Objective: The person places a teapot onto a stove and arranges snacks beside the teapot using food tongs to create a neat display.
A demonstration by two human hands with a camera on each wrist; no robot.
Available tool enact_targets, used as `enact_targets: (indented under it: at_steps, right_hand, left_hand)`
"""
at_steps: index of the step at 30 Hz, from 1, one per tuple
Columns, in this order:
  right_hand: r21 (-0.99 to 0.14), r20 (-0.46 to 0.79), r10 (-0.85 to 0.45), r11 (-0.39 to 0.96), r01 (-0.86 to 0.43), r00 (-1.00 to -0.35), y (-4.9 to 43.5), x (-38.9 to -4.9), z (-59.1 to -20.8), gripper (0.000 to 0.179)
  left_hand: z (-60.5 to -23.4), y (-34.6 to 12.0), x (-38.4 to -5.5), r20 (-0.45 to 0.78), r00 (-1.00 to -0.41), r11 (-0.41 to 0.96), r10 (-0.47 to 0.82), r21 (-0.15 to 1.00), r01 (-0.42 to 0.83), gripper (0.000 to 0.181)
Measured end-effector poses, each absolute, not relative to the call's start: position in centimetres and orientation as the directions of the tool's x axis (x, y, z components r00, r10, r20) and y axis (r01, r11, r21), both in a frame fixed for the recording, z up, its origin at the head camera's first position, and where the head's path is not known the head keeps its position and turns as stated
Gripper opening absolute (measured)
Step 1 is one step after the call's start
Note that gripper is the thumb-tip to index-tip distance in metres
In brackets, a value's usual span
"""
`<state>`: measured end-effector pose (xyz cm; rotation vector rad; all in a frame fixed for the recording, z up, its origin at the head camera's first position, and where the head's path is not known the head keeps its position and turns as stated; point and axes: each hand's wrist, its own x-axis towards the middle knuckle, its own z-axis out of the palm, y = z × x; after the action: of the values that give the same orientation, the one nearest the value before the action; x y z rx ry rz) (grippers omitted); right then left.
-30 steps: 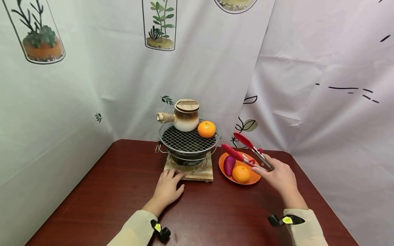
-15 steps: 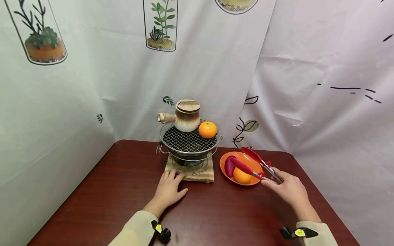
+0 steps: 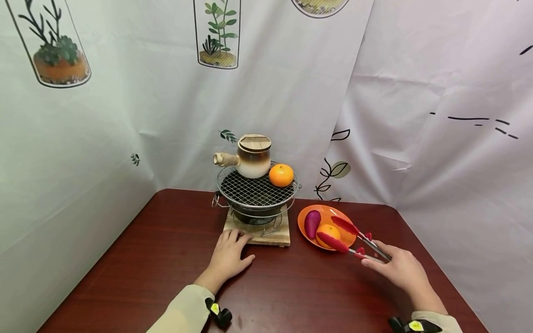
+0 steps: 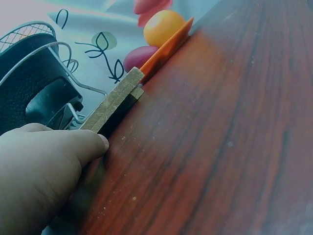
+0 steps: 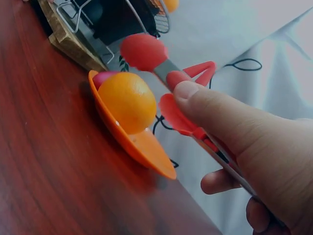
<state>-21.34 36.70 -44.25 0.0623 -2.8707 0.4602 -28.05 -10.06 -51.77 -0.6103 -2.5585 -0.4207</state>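
In my right hand (image 3: 401, 268) I hold red-tipped metal tongs (image 3: 349, 225), their two arms spread apart. The tips hover over an orange plate (image 3: 306, 210), near an orange fruit (image 5: 128, 103) on it. A purple eggplant-like piece (image 3: 312, 224) lies beside that fruit. My left hand (image 3: 226, 256) rests at the front left of a wooden board (image 3: 272, 238), fingers on its edge and thumb stretched out. On the board stands a round grill (image 3: 250, 196), which bears a clay pot (image 3: 253, 162) with a wooden lid and another orange fruit (image 3: 281, 175).
The dark red table (image 3: 166, 249) runs to a patterned cloth wall (image 3: 175, 115) at the back and sides. The pot's wrapped handle (image 3: 226, 159) sticks out to the left, over the grill's rim.
My right hand has moved right and toward me, lowering the spread tongs from beyond the plate to above the orange fruit on it. The left hand has hardly moved.
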Motion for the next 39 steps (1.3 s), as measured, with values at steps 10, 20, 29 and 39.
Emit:
enact_targets:
  at_steps: [10,20,29,39]
  right_hand:
    - [-0.271,0.161,-0.005,0.961,-0.049,-0.987,37.2,-21.2,-45.2,0.088]
    - [-0.254,0.133,-0.003,0.967,-0.037,-0.991,37.5,-21.3,-45.9,0.085]
    - [-0.248,0.147,-0.003,0.968,-0.040,-0.989,37.5,-21.2,-45.9,0.086]
    - [-0.238,0.181,-0.011,0.970,-0.055,-0.983,37.6,-21.2,-45.0,0.084]
  left_hand:
    - [-51.7,-10.1,-28.1,0.499,-0.797,0.854,0.341,0.189,0.484,0.052]
    - [-51.8,-10.2,-27.9,0.518,-0.785,0.852,0.339,0.185,0.489,0.051]
    - [-51.7,-10.1,-28.0,0.503,-0.794,0.852,0.341,0.191,0.487,0.050]
    - [-51.7,-10.0,-27.9,0.533,-0.775,0.851,0.340,0.175,0.494,0.049]
